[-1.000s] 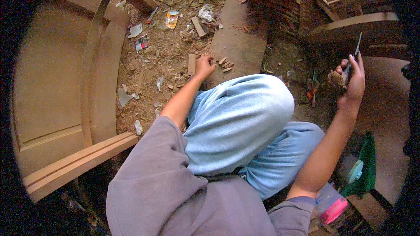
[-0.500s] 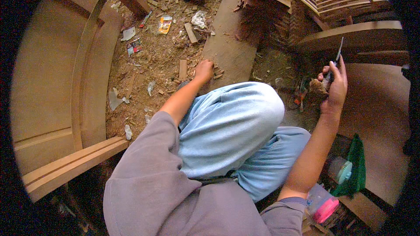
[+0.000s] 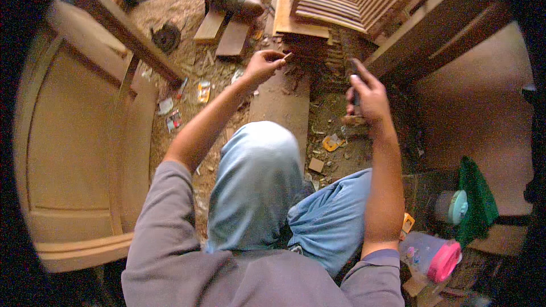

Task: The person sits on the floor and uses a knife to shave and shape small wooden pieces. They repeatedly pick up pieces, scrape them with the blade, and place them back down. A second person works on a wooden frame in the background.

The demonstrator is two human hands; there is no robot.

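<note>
Out in front, over the far part of a dusty plank [image 3: 280,99], my left hand [image 3: 264,68] pinches a thin pale sliver of wood [image 3: 288,56] between thumb and fingertips. My right hand [image 3: 371,96] is wrapped round a chisel [image 3: 356,100], raised at the right of the plank. The chisel's dark shaft points away from me, and its frayed wooden end shows below my fingers. Its tip blurs into the dark background. My bent knee in blue jeans [image 3: 256,176] rises between my arms.
Panelled wooden doors [image 3: 71,153] stand at the left, a slatted wooden frame [image 3: 341,0] at the far right. Wood blocks [image 3: 233,37] and wrappers [image 3: 203,91] litter the sawdust floor. By my right elbow are a pink-lidded jar [image 3: 426,256], a teal-lidded jar [image 3: 449,206] and green mesh [image 3: 476,204].
My left hand has lifted off the plank and moved farther away, now with the sliver. My right hand has swung inward to the left with the chisel. The view has shifted and my knee has turned.
</note>
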